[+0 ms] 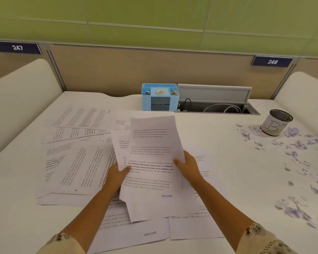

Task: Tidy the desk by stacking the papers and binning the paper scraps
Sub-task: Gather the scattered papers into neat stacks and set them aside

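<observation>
Both hands hold a small sheaf of printed sheets [151, 162] above the desk [218, 136]: the left hand [117, 173] pinches its left edge with the thumb on top, and the right hand [187, 167] grips its right edge, thumb laid over the text. The sheaf's long axis runs away from the person, top edge leaning slightly toward the blue organiser [160, 97], and its sheets are fanned, not squared. Under and to the left of the sheaf lie loose papers [72, 158], overlapping at mixed angles; more sheets, one stamped DUPLICATE, lie nearer the person. Right of the sheaf a strip of bare desk separates it from the paper scraps [297, 162], strewn toward the right edge. Among the far scraps stands a mesh bin [275, 124], tilted, just beside the open cable tray [217, 107].
</observation>
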`<state>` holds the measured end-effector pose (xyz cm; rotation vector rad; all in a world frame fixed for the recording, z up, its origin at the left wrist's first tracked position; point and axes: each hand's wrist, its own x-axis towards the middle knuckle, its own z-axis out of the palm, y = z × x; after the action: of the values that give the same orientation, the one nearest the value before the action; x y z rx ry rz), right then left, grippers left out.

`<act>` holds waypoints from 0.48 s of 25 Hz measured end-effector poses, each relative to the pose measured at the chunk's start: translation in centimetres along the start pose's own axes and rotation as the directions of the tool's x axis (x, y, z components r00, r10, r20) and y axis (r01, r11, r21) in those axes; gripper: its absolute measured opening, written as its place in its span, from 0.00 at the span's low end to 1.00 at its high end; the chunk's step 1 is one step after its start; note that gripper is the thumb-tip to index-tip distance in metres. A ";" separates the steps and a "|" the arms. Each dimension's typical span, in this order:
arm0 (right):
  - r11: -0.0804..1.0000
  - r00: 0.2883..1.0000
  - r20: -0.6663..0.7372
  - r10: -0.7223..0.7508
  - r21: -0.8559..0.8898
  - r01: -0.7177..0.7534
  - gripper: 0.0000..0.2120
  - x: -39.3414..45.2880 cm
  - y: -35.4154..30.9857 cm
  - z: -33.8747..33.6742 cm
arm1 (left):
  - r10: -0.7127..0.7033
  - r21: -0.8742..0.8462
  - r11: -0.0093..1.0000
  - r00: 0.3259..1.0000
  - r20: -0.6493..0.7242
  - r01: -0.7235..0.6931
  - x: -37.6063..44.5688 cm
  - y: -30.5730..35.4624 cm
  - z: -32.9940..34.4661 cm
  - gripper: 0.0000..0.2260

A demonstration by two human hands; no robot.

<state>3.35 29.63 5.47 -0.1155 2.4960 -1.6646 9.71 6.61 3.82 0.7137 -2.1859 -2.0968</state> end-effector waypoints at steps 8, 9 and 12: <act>0.802 0.950 0.286 0.122 0.536 -0.264 0.32 0.5 -1.2 -4.9 | 0.159 -0.245 0.964 0.963 0.216 -0.104 -0.8 4.5 1.3 0.22; 0.809 0.942 0.318 0.105 0.524 -0.267 0.33 0.3 -1.9 -5.3 | 0.163 -0.228 0.968 0.953 0.256 -0.105 -0.7 5.3 1.5 0.28; 0.834 0.992 0.126 0.000 0.548 -0.070 0.23 0.2 -4.6 -6.6 | 0.227 -0.118 0.973 0.916 0.331 -0.198 -0.6 7.7 2.2 0.33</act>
<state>2.06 33.85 12.20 -0.1012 1.8218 -2.2093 7.13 8.80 11.13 0.0962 -2.1919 -2.3178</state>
